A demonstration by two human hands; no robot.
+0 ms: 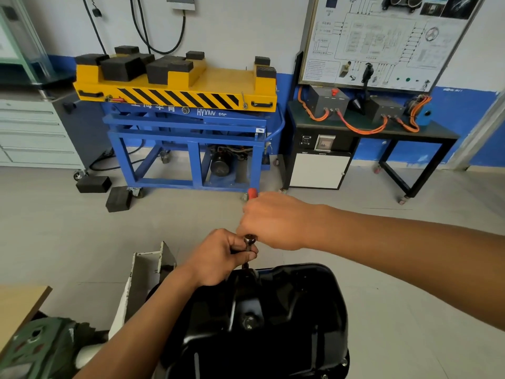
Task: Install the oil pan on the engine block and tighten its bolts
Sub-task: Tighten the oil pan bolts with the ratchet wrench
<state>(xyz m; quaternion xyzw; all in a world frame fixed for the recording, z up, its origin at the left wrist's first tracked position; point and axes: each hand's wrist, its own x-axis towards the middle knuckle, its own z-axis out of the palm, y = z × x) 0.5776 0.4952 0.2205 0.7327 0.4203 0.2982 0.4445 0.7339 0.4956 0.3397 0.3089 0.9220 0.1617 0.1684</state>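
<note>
I'm tightening a bolt at the far rim of the oil pan [273, 324] below me. My left hand [218, 258] pinches the ratchet head [250, 238], and my right hand [273, 220] grips its red handle [252, 193]. Next probably needs a level swing.

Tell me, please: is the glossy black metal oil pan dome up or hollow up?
Dome up: the black oil pan shows its bulging outside and drain plug.
</note>
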